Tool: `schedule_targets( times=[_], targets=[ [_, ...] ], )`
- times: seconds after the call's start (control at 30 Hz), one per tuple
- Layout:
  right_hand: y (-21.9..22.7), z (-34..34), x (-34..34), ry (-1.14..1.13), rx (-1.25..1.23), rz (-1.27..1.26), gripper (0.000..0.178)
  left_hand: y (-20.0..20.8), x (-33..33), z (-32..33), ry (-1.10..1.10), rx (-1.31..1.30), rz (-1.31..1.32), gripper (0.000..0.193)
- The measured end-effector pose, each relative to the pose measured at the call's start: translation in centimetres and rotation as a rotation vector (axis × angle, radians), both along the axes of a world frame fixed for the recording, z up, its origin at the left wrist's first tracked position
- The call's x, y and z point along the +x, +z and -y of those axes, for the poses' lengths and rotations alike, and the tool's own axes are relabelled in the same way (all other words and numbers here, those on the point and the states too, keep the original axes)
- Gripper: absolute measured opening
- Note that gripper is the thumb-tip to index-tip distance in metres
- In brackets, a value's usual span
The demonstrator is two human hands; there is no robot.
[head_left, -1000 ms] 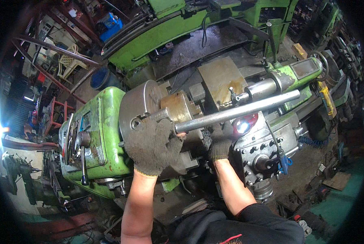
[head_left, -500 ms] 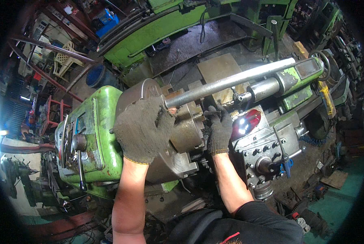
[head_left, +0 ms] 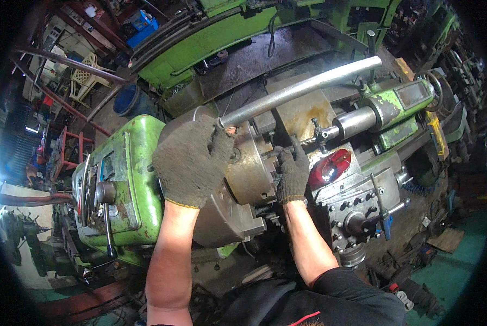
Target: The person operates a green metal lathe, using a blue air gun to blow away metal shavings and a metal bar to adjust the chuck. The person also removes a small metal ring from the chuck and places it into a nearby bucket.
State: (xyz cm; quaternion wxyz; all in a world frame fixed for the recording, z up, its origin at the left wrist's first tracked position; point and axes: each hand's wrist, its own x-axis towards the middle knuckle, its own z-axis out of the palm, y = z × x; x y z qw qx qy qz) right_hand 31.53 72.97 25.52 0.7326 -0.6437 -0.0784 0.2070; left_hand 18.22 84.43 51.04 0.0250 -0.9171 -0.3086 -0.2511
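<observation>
My left hand [head_left: 192, 163], in a dark knit glove, is closed round the lower end of a long silver metal pipe [head_left: 303, 89], and a bare fingertip shows through the glove. The pipe slants up to the right across the lathe. Under that hand lies the large lathe chuck [head_left: 216, 220], with a smaller steel chuck [head_left: 249, 165] in front of it. My right hand [head_left: 292, 171], gloved alike, is at the front face of the smaller chuck beside its jaws. Its fingers are bent, and what they grip is partly hidden.
On the left stands the green headstock [head_left: 137, 185] with a lever [head_left: 109, 233]. To the right are the tailstock [head_left: 398, 103], the tool post [head_left: 357, 223] and a red, shiny lamp-like piece [head_left: 330, 167]. A blue bucket [head_left: 126, 99] and a pale chair [head_left: 88, 79] stand far left.
The pipe's far end has swung up and to the left, away from the tailstock. The smaller chuck looks turned a little. My right hand has stayed nearly in place.
</observation>
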Motion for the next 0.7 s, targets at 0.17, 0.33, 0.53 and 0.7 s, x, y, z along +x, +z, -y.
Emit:
schedule_targets(
  times=[0.17, 0.33, 0.53, 0.7],
  targets=[
    [1.7, 0.5, -0.1, 0.049, 0.077, -0.111, 0.057, -0.3, -0.4, 0.6, -0.022, 0.023, 0.039, 0.029],
    [-1.3, 0.1, 0.3, -0.005, 0.074, -0.070, 0.058, -0.2, -0.7, 1.7, -0.011, 0.000, 0.051, 0.028],
    [1.7, 0.5, 0.1, 0.074, 0.030, -0.007, 0.052, -0.7, -1.4, 2.3, -0.024, 0.050, 0.062, 0.027],
    [1.8, 1.0, -0.2, 0.118, -0.020, 0.058, 0.048, -0.9, -1.5, 2.8, 0.009, 0.015, 0.089, 0.030]
  ],
)
